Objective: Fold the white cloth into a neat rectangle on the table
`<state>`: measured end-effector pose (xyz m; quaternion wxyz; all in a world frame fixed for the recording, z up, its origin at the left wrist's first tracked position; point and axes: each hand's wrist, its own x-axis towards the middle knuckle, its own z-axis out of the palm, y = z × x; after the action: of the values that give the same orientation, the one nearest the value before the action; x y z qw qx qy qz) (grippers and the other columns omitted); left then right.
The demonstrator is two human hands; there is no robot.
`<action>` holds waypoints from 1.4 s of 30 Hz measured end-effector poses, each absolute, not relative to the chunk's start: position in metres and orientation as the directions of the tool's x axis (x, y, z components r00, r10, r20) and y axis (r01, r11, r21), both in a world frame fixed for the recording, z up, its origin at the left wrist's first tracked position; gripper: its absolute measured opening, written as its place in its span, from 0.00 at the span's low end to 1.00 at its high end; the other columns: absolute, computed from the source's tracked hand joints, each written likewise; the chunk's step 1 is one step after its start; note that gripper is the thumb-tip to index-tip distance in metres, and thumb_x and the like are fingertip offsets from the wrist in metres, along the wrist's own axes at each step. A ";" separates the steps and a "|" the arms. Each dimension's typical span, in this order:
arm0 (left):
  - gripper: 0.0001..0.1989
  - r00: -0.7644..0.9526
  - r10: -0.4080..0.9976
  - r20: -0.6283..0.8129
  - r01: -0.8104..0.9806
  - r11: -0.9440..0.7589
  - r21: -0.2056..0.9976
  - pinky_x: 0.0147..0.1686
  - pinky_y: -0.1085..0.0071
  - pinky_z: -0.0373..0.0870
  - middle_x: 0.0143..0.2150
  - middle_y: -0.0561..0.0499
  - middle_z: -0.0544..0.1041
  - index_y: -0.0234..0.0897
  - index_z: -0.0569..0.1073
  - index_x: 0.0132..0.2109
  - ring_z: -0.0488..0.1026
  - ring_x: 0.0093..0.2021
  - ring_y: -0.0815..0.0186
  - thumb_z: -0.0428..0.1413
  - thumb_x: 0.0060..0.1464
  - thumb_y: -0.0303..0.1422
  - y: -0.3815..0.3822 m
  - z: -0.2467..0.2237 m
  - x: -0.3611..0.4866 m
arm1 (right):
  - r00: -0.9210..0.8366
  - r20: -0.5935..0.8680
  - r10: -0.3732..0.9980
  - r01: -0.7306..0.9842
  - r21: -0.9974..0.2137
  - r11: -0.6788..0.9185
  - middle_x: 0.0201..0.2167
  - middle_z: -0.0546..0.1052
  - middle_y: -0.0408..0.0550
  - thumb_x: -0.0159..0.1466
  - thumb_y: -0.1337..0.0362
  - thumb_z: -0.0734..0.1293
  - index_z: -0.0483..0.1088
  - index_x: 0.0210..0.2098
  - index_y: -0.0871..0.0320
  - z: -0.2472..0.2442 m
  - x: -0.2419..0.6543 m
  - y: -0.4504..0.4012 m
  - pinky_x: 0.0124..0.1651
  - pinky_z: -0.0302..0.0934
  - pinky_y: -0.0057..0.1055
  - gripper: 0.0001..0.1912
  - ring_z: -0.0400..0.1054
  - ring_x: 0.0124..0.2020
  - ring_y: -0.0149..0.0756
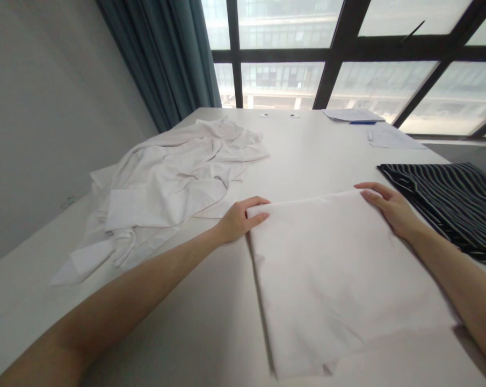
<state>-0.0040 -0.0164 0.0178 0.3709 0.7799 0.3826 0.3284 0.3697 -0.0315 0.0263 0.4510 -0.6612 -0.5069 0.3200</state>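
A white cloth garment [331,269], folded into a rough rectangle, lies in front of me on the white table. My left hand [243,217] pinches its far left corner between thumb and fingers. At the far right corner, my right hand [385,207] grips the edge in the same way, thumb on top. The cloth's near edge is uneven, with a small fold showing at the bottom. Whether it is a shirt I cannot tell from this side. To the left lies a crumpled white shirt-like garment [178,172], apart from my hands.
A black-and-white striped cloth [460,199] lies at the right edge. Papers [351,115] with a blue pen [362,123] rest on the far right of the table [303,161]. Behind are a window and a blue curtain [166,59]; a grey wall stands left.
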 end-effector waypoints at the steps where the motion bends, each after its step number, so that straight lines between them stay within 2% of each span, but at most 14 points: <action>1: 0.18 0.493 0.840 0.226 0.355 -0.431 0.829 0.39 0.72 0.69 0.44 0.49 0.79 0.33 0.75 0.48 0.75 0.41 0.63 0.57 0.57 0.41 -0.016 0.018 -0.004 | 0.283 0.037 0.959 0.386 -0.919 -0.078 0.25 0.72 0.40 0.51 0.47 0.73 0.76 0.41 0.53 0.026 0.369 -0.031 0.24 0.57 0.25 0.23 0.61 0.25 0.32; 12: 0.17 0.506 0.830 0.234 0.372 -0.455 0.809 0.44 0.71 0.70 0.45 0.48 0.79 0.34 0.75 0.49 0.75 0.44 0.61 0.56 0.58 0.42 -0.016 0.017 -0.004 | 0.261 0.094 0.961 0.450 -0.892 -0.035 0.27 0.74 0.43 0.52 0.47 0.71 0.77 0.40 0.52 0.026 0.370 -0.031 0.24 0.59 0.28 0.20 0.63 0.27 0.35; 42: 0.17 0.511 0.831 0.219 0.411 -0.460 0.787 0.44 0.70 0.70 0.44 0.49 0.80 0.34 0.75 0.49 0.75 0.44 0.60 0.55 0.58 0.41 -0.016 0.017 -0.004 | 0.225 0.139 0.964 0.551 -0.834 -0.009 0.29 0.75 0.44 0.55 0.47 0.69 0.77 0.41 0.53 0.024 0.370 -0.029 0.25 0.57 0.29 0.20 0.64 0.29 0.36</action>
<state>-0.0038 -0.0163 0.0173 0.3444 0.7979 0.3893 0.3052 0.3695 -0.0292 0.0237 0.4131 -0.6649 -0.5699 0.2499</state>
